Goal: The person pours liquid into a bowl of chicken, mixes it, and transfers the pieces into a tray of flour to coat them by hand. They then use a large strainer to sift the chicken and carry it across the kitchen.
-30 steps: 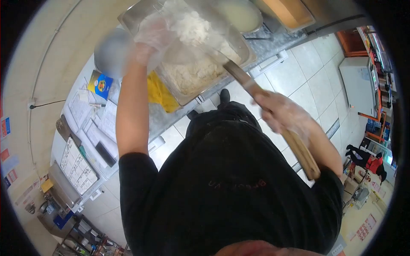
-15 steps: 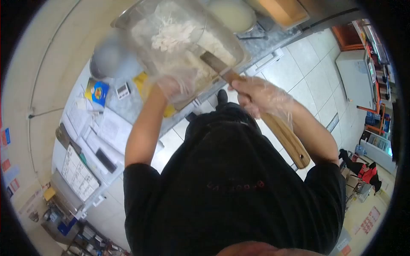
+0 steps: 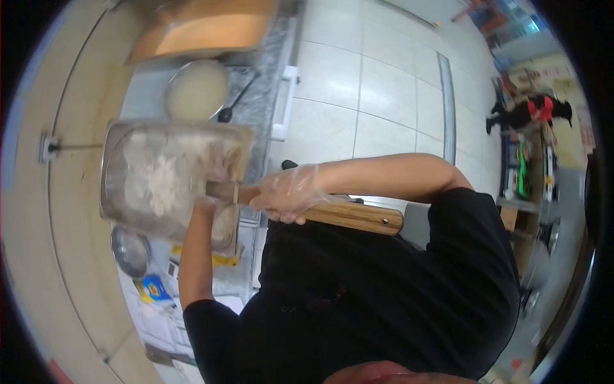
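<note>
My right hand [image 3: 291, 192], in a clear plastic glove, is closed around a wooden-handled tool [image 3: 355, 216]. Its long striped handle has a hole in the end, and a short flat metal blade points left over a deep rectangular pan [image 3: 107, 173]. White flour-like powder [image 3: 163, 182] with paler clumps lies inside the pan. My left hand [image 3: 208, 203] reaches into the near side of the pan, close to the blade; its fingers are blurred and partly hidden. Pinkish pieces [image 3: 220, 160] at the pan's right side are too blurred to name.
Beyond the pan stand a bowl of cloudy liquid [image 3: 197, 91], a black ladle-like utensil [image 3: 240, 99] and a large orange-toned tray [image 3: 211, 29]. A metal bowl [image 3: 130, 251] and a blue-yellow packet [image 3: 155, 288] sit nearer. A person [image 3: 534, 112] is in the right background.
The view has turned, so the pan now lies to the left. My right hand keeps its hold on the wooden-handled tool, and my left hand has stayed in the pan.
</note>
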Action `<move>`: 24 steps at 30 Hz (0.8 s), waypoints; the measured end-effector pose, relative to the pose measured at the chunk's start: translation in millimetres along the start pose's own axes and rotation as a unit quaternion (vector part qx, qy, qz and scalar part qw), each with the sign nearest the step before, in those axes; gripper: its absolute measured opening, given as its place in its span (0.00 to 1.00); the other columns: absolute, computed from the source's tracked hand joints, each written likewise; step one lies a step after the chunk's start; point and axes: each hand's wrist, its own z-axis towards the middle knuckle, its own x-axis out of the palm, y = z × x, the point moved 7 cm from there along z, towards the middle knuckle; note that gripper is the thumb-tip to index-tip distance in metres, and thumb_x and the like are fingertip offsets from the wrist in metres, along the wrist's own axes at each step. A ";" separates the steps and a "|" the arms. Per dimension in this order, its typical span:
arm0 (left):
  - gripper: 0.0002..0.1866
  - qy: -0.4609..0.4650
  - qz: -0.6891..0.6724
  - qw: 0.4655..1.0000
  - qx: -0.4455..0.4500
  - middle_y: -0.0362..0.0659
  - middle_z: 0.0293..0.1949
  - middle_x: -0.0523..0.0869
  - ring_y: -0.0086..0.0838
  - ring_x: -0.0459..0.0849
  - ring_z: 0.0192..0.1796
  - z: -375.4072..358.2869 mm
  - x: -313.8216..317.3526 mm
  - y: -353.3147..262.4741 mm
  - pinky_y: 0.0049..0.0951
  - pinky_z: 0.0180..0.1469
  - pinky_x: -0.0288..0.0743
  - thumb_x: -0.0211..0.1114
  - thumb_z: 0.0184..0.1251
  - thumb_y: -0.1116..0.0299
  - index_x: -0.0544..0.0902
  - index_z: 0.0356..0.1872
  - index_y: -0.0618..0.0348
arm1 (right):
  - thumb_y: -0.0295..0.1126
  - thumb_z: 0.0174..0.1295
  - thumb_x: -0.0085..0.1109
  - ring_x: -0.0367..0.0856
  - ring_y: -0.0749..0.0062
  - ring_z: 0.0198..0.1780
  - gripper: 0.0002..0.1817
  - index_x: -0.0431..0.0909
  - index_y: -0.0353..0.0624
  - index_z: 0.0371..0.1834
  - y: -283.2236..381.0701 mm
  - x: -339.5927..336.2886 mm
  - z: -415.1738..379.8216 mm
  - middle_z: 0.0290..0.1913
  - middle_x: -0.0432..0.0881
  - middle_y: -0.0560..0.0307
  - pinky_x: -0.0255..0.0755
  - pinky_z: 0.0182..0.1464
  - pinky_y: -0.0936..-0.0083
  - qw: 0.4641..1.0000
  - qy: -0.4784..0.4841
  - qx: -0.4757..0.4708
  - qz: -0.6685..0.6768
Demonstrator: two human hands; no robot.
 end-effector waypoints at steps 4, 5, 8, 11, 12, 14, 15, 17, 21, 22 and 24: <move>0.32 -0.171 0.119 0.978 0.007 0.51 0.85 0.55 0.39 0.50 0.87 15.7 65.3 21.7 0.63 0.82 0.46 0.53 0.80 0.52 0.62 0.83 0.34 | 0.41 0.79 0.47 0.70 0.76 0.22 0.17 0.69 0.39 0.37 5.6 -0.5 1.9 0.26 0.70 0.62 0.73 0.20 0.72 0.968 -0.045 0.079 0.236; 0.32 -0.175 0.120 0.977 0.009 0.51 0.85 0.55 0.39 0.50 0.87 13.8 42.1 15.1 0.63 0.82 0.46 0.53 0.80 0.52 0.62 0.83 0.34 | 0.41 0.79 0.47 0.71 0.76 0.22 0.17 0.70 0.39 0.35 5.0 1.5 2.6 0.25 0.70 0.61 0.73 0.21 0.72 0.964 -0.038 0.106 0.241; 0.25 -0.091 -0.103 0.990 0.019 0.50 0.79 0.65 0.37 0.61 0.82 2.2 32.5 15.6 0.55 0.79 0.59 0.49 0.83 0.64 0.69 0.78 0.36 | 0.41 0.78 0.48 0.71 0.74 0.21 0.18 0.71 0.40 0.32 6.1 5.4 4.5 0.23 0.70 0.60 0.74 0.22 0.71 0.948 -0.017 0.184 0.261; 0.26 -0.254 -0.402 0.868 0.142 0.63 0.74 0.71 0.60 0.65 0.78 -1.8 24.8 27.5 0.57 0.81 0.55 0.51 0.82 0.59 0.74 0.73 0.62 | 0.40 0.77 0.50 0.72 0.72 0.20 0.19 0.71 0.40 0.28 5.4 6.8 6.2 0.22 0.70 0.59 0.74 0.23 0.69 0.923 -0.008 0.264 0.278; 0.31 -0.209 -0.288 0.929 0.105 0.58 0.72 0.72 0.57 0.68 0.75 0.2 -4.9 18.5 0.53 0.76 0.64 0.65 0.65 0.63 0.75 0.71 0.51 | 0.40 0.77 0.50 0.72 0.72 0.19 0.19 0.72 0.40 0.27 2.3 7.6 6.4 0.21 0.70 0.59 0.75 0.23 0.69 0.913 -0.011 0.293 0.285; 0.44 -0.120 -0.157 0.979 0.048 0.55 0.70 0.73 0.55 0.71 0.72 5.2 9.7 22.8 0.50 0.72 0.72 0.82 0.41 0.66 0.77 0.68 0.42 | 0.40 0.77 0.50 0.74 0.70 0.20 0.20 0.72 0.40 0.26 -3.6 5.8 17.5 0.21 0.72 0.58 0.76 0.25 0.69 0.949 0.018 0.250 0.190; 0.48 -0.080 -0.144 0.986 0.027 0.56 0.69 0.74 0.56 0.71 0.71 20.6 52.9 31.5 0.50 0.72 0.72 0.85 0.33 0.66 0.79 0.67 0.42 | 0.41 0.76 0.51 0.77 0.69 0.21 0.21 0.73 0.40 0.25 -4.2 5.8 16.9 0.21 0.73 0.57 0.77 0.28 0.68 0.972 0.064 0.205 0.092; 0.45 -0.104 -0.140 0.980 0.092 0.56 0.70 0.73 0.56 0.69 0.73 65.5 80.1 -2.3 0.50 0.74 0.69 0.80 0.40 0.65 0.76 0.69 0.44 | 0.42 0.77 0.50 0.79 0.68 0.22 0.21 0.75 0.40 0.27 4.2 -6.3 7.1 0.21 0.74 0.57 0.77 0.29 0.68 0.957 0.025 0.260 0.124; 0.34 -0.125 -0.099 0.981 0.107 0.56 0.76 0.70 0.52 0.64 0.79 3.1 134.3 17.4 0.49 0.82 0.56 0.61 0.71 0.62 0.68 0.78 0.51 | 0.45 0.79 0.48 0.77 0.68 0.21 0.22 0.75 0.42 0.29 -3.0 -5.3 -6.5 0.21 0.74 0.61 0.75 0.27 0.67 0.997 -0.069 -0.016 -0.018; 0.31 -0.118 -0.086 0.986 0.083 0.57 0.77 0.69 0.51 0.62 0.81 -42.0 141.3 35.7 0.49 0.83 0.53 0.56 0.78 0.61 0.66 0.80 0.53 | 0.46 0.80 0.48 0.75 0.70 0.20 0.22 0.74 0.43 0.30 0.6 -7.6 -6.9 0.20 0.73 0.63 0.73 0.25 0.66 0.997 -0.071 0.019 0.020; 0.32 -0.081 -0.202 0.973 -0.073 0.55 0.65 0.81 0.47 0.76 0.71 -45.1 -12.4 -3.6 0.43 0.77 0.66 0.75 0.60 0.64 0.79 0.66 0.56 | 0.47 0.79 0.52 0.66 0.79 0.18 0.20 0.71 0.45 0.32 -15.4 -12.5 -6.0 0.19 0.67 0.66 0.67 0.21 0.72 0.915 -0.025 0.312 0.256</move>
